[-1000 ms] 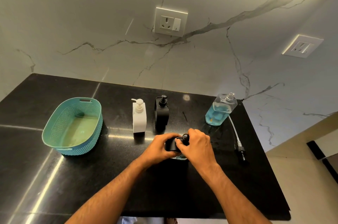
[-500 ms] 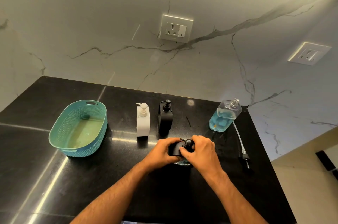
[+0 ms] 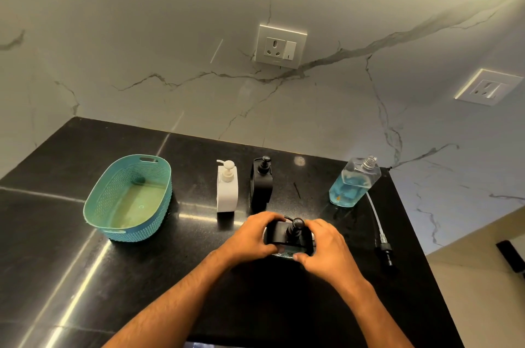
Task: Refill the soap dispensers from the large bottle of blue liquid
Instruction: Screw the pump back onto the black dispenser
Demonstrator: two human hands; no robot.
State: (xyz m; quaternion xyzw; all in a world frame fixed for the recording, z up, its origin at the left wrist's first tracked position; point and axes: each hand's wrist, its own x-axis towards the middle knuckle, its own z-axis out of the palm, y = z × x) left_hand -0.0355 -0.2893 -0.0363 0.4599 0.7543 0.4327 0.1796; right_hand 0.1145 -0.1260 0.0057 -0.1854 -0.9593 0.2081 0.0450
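Since a second ago the right hand (image 3: 329,248) has slid off the pump top, so the black pump head (image 3: 295,226) now stands uncovered between the two hands. Both hands cup the near dispenser (image 3: 287,239), a black-topped one with a clear base: the left hand (image 3: 250,237) grips its left side with fingers curled over the top edge, and the right hand grips its right side, thumb against the near lower edge. It stands upright on the black counter (image 3: 85,276), pump axis vertical.

Just beyond the left hand stand the white dispenser (image 3: 226,190) and a second black dispenser (image 3: 261,184), both capped. The large bottle of blue liquid (image 3: 353,183), uncapped and about a third full, sits beyond and to the right of the right hand, which is clearly the nearer one to it. Its removed pump with tube (image 3: 379,231) lies just right of that hand. Judging by the seated pump, this dispenser looks refilled and closed.
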